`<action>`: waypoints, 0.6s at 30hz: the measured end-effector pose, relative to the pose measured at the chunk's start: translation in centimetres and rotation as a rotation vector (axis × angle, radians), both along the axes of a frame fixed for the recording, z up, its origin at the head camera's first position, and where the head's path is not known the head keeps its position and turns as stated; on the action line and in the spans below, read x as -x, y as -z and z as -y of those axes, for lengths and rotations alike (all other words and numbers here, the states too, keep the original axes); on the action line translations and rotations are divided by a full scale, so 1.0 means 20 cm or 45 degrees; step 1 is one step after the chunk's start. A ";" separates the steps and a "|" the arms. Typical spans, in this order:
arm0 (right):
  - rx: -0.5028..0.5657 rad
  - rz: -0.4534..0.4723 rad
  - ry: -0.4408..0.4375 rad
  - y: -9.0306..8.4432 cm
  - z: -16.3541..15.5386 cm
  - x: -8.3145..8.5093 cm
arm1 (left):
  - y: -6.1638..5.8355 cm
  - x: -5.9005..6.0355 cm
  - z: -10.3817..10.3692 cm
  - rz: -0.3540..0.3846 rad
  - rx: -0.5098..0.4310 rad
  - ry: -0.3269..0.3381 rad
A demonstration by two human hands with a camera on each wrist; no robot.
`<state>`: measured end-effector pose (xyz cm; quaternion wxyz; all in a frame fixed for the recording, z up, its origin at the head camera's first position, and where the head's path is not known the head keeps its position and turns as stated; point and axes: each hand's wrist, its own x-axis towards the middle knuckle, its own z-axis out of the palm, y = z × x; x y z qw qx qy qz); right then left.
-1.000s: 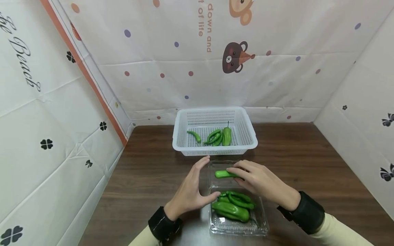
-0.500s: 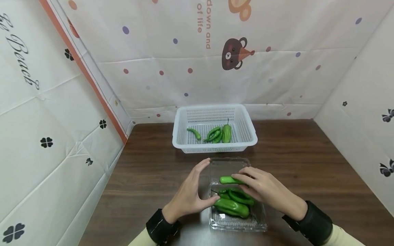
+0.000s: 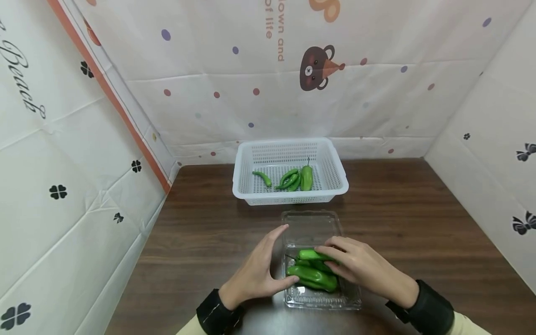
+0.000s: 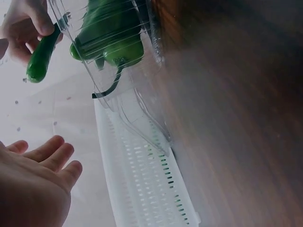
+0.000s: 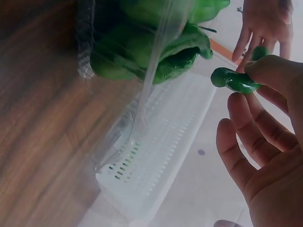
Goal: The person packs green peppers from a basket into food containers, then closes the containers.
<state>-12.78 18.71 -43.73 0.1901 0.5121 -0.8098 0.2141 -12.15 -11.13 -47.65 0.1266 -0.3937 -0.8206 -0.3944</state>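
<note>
My right hand [image 3: 362, 267] pinches a green pepper [image 3: 309, 255] between thumb and fingers. The right wrist view shows this pepper [image 5: 232, 79] at the thumb tip, apart from the peppers below. It is over a clear plastic clamshell box [image 3: 322, 305], whose lid [image 3: 311, 228] lies open towards the back. Inside the box are several green peppers, with a large pepper [image 3: 311, 278] nearest the front. At the box's left side my left hand [image 3: 255, 277] is held with fingers straight and thumb spread, holding nothing. Its thumb tip appears by the large pepper; whether they touch I cannot tell.
Behind the box stands a white perforated plastic basket [image 3: 289, 199] with several green peppers [image 3: 307, 178] in it. Both are on a brown wood-grain table [image 3: 201, 232]. Patterned white sheets [image 3: 188, 116] hang at the back and both sides.
My right hand has lowered the pepper from over the lid towards the front, to just above the peppers in the box. The left hand keeps nearly the same place.
</note>
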 end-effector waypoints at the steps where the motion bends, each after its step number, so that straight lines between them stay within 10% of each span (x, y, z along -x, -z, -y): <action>1: -0.001 0.005 0.000 0.01 0.00 0.00 | 0.00 0.00 0.00 0.018 0.013 0.001; 18: -0.143 0.126 -0.040 0.05 0.00 -0.09 | 0.05 -0.05 0.00 0.212 0.228 0.072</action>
